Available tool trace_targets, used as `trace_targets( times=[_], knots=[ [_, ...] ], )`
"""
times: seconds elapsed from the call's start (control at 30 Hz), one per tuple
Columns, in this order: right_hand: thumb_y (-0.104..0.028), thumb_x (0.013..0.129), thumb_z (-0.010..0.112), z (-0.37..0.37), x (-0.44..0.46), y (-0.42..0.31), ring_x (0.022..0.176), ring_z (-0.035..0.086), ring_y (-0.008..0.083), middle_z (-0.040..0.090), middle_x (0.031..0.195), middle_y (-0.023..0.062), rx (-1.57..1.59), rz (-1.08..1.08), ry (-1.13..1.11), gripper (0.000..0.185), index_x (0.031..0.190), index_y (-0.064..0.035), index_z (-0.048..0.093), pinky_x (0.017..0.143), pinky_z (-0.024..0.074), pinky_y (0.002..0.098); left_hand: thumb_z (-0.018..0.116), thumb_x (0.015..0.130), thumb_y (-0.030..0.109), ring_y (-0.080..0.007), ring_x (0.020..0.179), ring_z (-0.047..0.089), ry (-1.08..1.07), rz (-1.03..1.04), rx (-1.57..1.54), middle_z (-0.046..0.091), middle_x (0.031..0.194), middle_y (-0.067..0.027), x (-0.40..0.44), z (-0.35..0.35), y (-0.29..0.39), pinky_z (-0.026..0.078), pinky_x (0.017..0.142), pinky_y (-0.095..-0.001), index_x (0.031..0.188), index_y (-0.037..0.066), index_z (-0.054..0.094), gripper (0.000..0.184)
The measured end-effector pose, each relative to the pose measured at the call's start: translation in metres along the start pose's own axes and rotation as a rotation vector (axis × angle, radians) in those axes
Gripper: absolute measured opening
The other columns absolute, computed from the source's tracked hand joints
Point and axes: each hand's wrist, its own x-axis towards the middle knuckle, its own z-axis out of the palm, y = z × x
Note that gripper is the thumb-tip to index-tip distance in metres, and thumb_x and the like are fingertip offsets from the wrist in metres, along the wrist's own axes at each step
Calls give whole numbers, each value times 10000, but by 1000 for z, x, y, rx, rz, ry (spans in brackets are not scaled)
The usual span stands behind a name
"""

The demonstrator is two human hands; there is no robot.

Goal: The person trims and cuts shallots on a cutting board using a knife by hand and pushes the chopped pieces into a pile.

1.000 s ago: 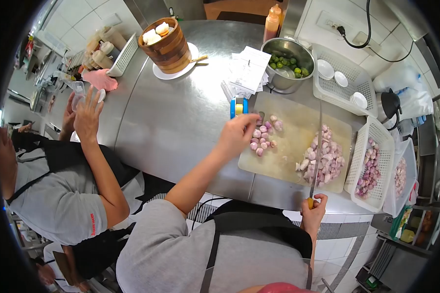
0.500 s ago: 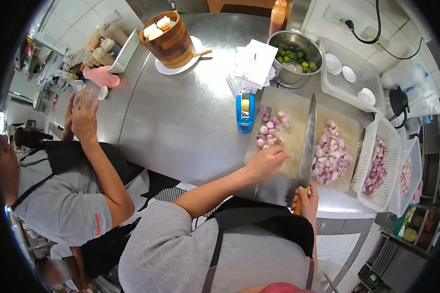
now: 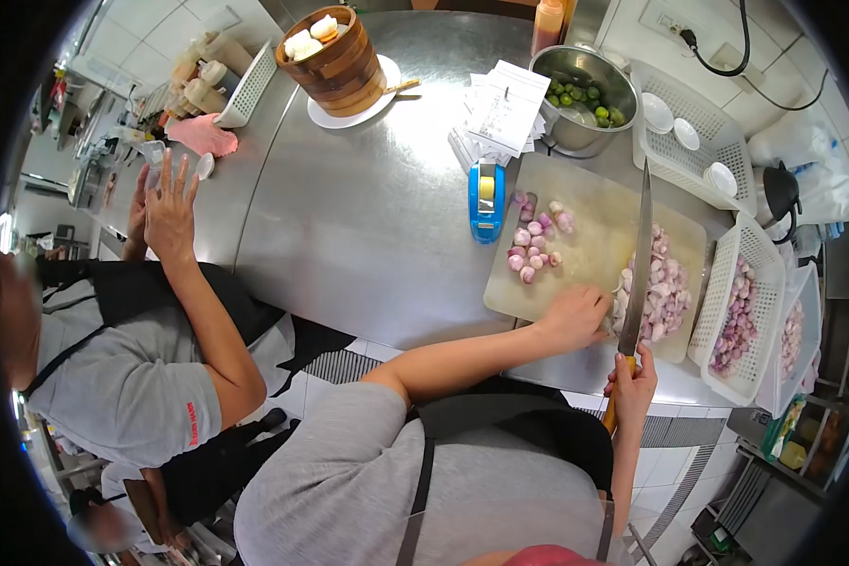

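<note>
My right hand (image 3: 633, 379) is wrapped round the wooden handle of a long kitchen knife (image 3: 640, 269), whose blade points away over the cutting board (image 3: 590, 231). My left hand (image 3: 575, 319) is closed, fingertips pinched together at the left edge of a heap of peeled, cut shallots (image 3: 668, 283). What the fingers hold, if anything, is hidden. Farther left on the board lie several whole pinkish shallots (image 3: 530, 250). The blade hides part of the heap.
A white basket of shallots (image 3: 734, 316) stands right of the board. Behind are a steel pot of limes (image 3: 587, 99), a basket with small dishes (image 3: 693, 141), receipts (image 3: 505, 104) and a blue tape dispenser (image 3: 487, 203). A bamboo steamer (image 3: 335, 71) stands farther left. A co-worker's hands (image 3: 168, 208) are raised.
My left hand has moved right, from beside the whole shallots to the cut heap. My right hand has shifted right with the knife, its blade now over the heap.
</note>
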Motion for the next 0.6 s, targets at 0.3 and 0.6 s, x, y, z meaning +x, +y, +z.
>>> trace_targets(
  times=[0.3, 0.6],
  knots=[
    [-88, 836, 597, -19, -14, 6, 417, 442, 66, 505, 587, 30, -19, 0, 73, 361, 1169, -25, 473, 367, 365, 211, 678, 708, 234, -309, 864, 554, -63, 29, -79, 505, 946, -153, 29, 11, 7, 485, 701, -382, 1046, -38, 485, 475],
    [-122, 865, 575, -45, -20, 11, 406, 455, 87, 489, 569, 26, 22, -49, 171, 311, 1149, -45, 475, 361, 375, 224, 535, 723, 22, -344, 767, 606, -46, -5, -150, 575, 820, -203, 63, 18, 3, 502, 656, -401, 772, -32, 586, 89]
  ],
)
